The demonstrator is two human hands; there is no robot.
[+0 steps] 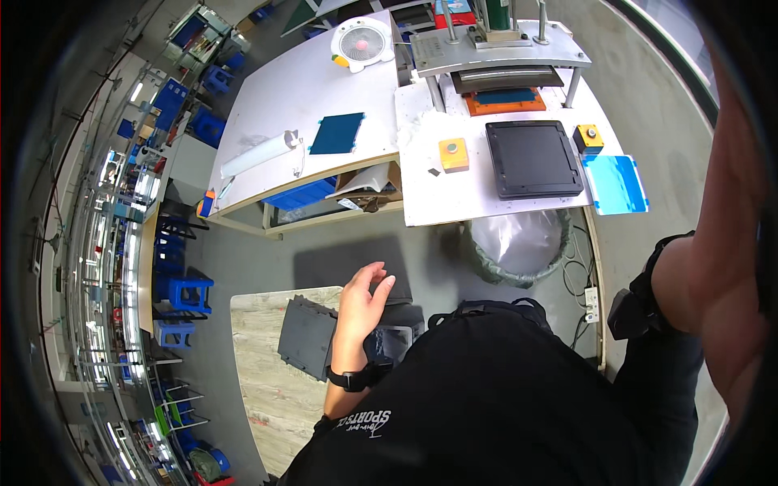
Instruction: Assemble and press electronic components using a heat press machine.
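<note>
My left hand (365, 300) is held out in front of my body, thumb apart from the fingers, with nothing in it. A black watch is strapped on that wrist. Beside and below the hand, a dark grey plastic panel (306, 336) rests on a pale wood-grain surface (267, 381). A dark, shiny tray-like piece (395, 342) is partly hidden behind my left wrist and shirt. My right arm rises along the right edge, wearing a black band, and its hand is out of the picture.
Ahead stands a white bench with a metal press (502, 55), a black rectangular case (535, 159), two yellow button boxes (455, 155) and a blue film sheet (616, 185). Below it is a lined bin (519, 243). A second table (267, 105) holds a fan (361, 42) and teal sheet (337, 134).
</note>
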